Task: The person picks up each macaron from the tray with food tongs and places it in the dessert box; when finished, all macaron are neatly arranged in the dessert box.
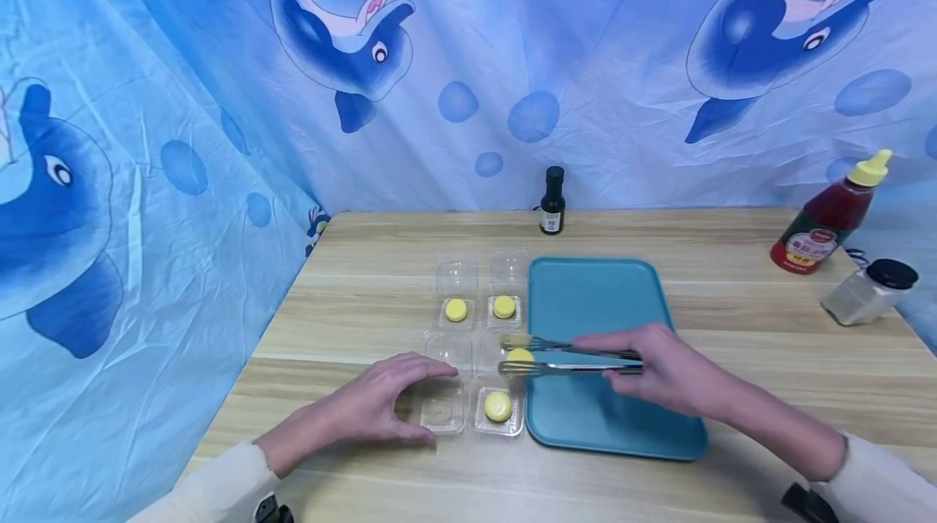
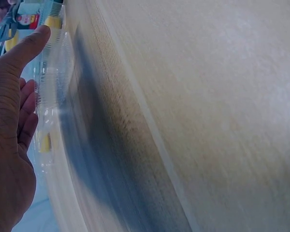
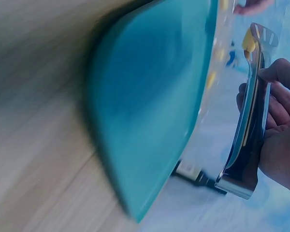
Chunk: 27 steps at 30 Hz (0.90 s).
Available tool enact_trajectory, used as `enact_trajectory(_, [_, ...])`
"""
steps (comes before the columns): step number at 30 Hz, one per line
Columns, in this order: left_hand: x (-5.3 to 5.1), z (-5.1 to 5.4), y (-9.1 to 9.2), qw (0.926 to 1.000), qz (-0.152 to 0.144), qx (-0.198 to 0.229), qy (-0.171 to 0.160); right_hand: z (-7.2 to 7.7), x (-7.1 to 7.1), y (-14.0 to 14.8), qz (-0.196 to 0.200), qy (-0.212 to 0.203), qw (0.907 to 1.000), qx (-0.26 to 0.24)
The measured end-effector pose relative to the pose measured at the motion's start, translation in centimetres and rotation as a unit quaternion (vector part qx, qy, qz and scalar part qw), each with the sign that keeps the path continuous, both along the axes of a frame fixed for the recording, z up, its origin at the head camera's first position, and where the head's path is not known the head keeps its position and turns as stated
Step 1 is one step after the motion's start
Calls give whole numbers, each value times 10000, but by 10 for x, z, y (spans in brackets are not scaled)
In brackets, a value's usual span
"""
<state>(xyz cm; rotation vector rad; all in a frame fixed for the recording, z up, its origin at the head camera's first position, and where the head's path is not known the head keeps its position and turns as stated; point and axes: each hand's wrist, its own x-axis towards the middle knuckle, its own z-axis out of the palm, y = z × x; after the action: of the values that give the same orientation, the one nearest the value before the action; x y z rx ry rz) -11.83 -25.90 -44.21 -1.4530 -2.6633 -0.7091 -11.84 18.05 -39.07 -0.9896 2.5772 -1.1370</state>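
With my right hand (image 1: 659, 364) clamped on tongs (image 1: 571, 368) gripping a yellow cake (image 1: 520, 355) just left of the tray (image 1: 600, 295), and my left hand (image 1: 381, 401) spread beside an empty clear box (image 1: 442, 409) farther left, I'd squeeze lightly, tips level, against slipping.

The table (image 1: 351, 287) carries a tray (image 1: 594, 295). Left of it sit clear boxes (image 1: 442, 409); behind, a dark bottle (image 1: 552, 202); right, a red bottle (image 1: 827, 218) and jar (image 1: 864, 295).

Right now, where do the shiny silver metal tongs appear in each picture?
Head: the silver metal tongs, just right of centre, lower half.
Left wrist: top-left corner, small.
Right wrist: right side, large, slanting upright.
Shared landmark: the bare right hand holding them.
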Motion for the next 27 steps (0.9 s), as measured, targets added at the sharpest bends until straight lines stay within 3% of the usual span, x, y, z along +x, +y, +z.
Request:
enact_trajectory(13, [1, 1, 1, 10000, 58, -41, -19, -5, -2, -67, 1004, -194, 9946, -181])
enact_trajectory(27, [-1, 1, 2, 10000, 22, -23, -57, -21, -3, -102, 1098, 22, 9939, 56])
